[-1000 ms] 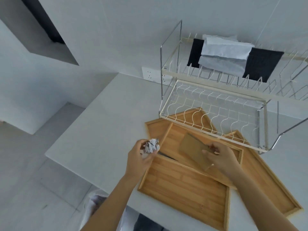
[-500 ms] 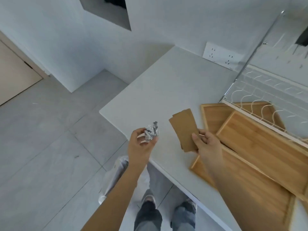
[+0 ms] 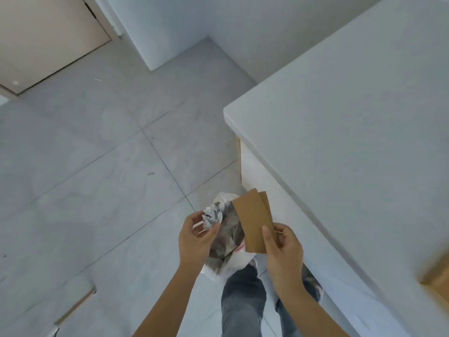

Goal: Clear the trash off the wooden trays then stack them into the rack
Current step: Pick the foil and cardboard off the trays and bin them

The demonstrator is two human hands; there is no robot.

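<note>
My left hand [image 3: 195, 237] pinches a crumpled ball of foil [image 3: 211, 218]. My right hand [image 3: 283, 249] grips brown cardboard pieces [image 3: 254, 221] by their lower end. Both are held over a white plastic trash bag [image 3: 229, 244] that stands open on the floor beside the counter, with trash inside. Only a corner of one wooden tray [image 3: 437, 279] shows at the right edge on the white counter [image 3: 352, 122]. The rack is out of view.
Grey tiled floor [image 3: 97, 178] spreads to the left. A beige door [image 3: 46, 32] is at the top left. The counter's corner [image 3: 228, 110] juts out above the bag. My legs in jeans [image 3: 243, 302] stand below the bag.
The view has swung down and left from the trays and rack to the floor. Both hands have carried the foil ball and cardboard off the counter to above the trash bag.
</note>
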